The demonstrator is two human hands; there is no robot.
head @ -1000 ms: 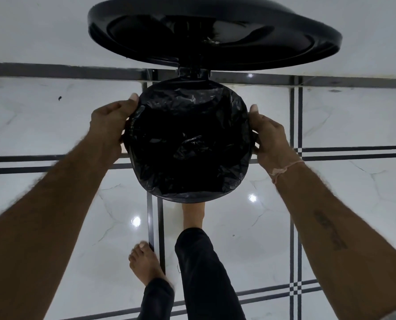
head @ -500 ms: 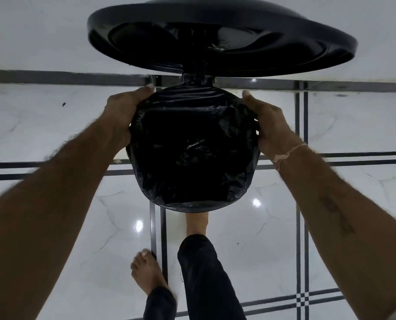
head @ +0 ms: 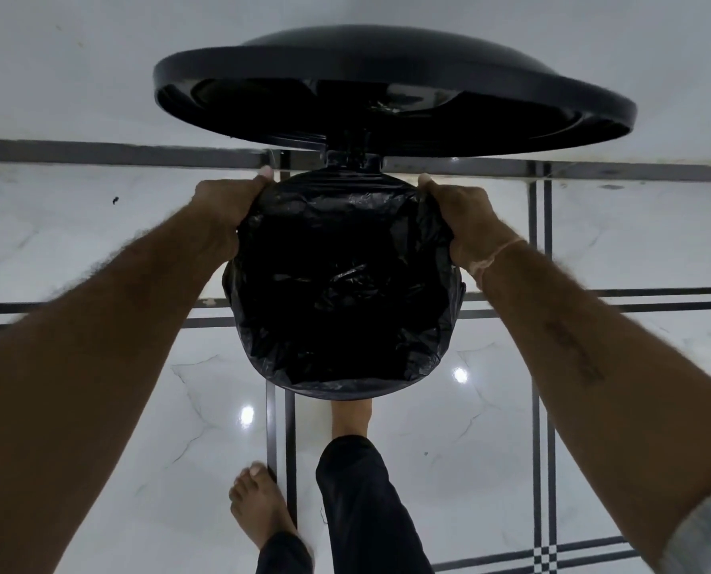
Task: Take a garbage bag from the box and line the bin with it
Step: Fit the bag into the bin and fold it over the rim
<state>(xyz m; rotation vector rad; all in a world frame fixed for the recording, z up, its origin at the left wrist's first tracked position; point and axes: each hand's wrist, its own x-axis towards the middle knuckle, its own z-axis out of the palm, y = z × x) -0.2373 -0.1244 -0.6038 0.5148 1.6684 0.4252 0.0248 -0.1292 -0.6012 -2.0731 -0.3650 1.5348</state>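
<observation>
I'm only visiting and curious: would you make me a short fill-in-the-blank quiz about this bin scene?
1. The lid is ____ (open or shut).
2. The garbage bag is coloured ____.
3. The left hand and right hand each grip the bag's ____ edge (near or far).
4. The thread band circles the ____ wrist.

Missing words: open; black; far; right.

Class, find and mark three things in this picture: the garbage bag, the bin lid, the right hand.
garbage bag [head: 345, 283]: head view, crinkled plastic inside the opening.
bin lid [head: 386, 122]: head view, its dark underside.
right hand [head: 461, 219]: head view, back of the hand.
</observation>
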